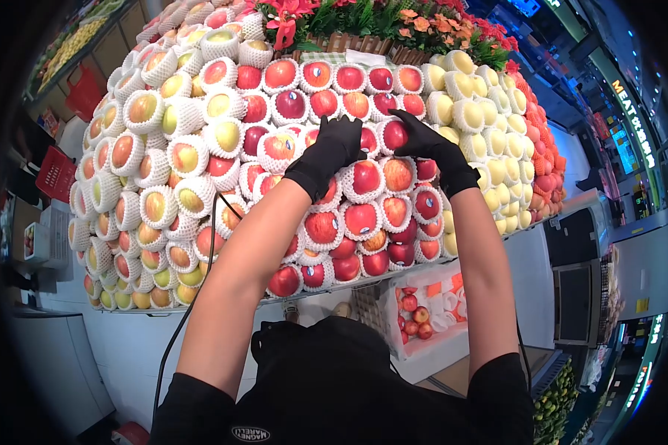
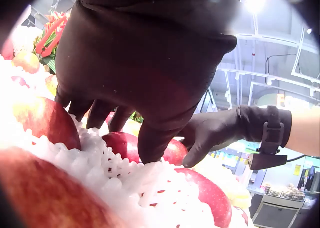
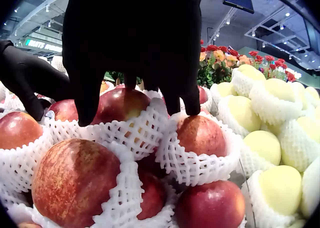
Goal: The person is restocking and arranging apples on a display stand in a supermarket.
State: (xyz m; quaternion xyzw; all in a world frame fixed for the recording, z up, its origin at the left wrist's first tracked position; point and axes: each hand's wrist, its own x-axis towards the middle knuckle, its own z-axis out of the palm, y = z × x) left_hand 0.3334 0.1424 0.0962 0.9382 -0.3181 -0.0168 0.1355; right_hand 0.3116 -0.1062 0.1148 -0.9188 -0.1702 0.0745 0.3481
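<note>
Apple (image 1: 395, 134), red and glossy, on the upper part of the display, beside the left hand (image 1: 338, 147) and cupped from below in a white foam net (image 3: 145, 133). Held there by the right hand (image 1: 425, 142) — thumb on the near side, fingers curled over the far side, grip closed round the fruit. Just beside it, a neighbouring apple (image 3: 64, 109), with the left thumb against it or very near; left fingers bent down among the nets, no telling whether gripping anything.

Step in hand, at a guess: seating the fruit snugly in its row. Probably best done with light, even pressure from spread fingertips, without squeezing, to avoid bruises. Keep the net upright as a cup — smooth any folded rim before letting go. Turn the reddest cheek outward, press gently, check for wobble. Steady the neighbours with the left hand; avoid hard shoves, likely to loosen the rows below.

To the right, pale yellow fruit (image 1: 470, 115), also netted; to the left, red-and-yellow fruit (image 1: 185, 158); beyond, orange flowers (image 1: 421, 24).
</note>
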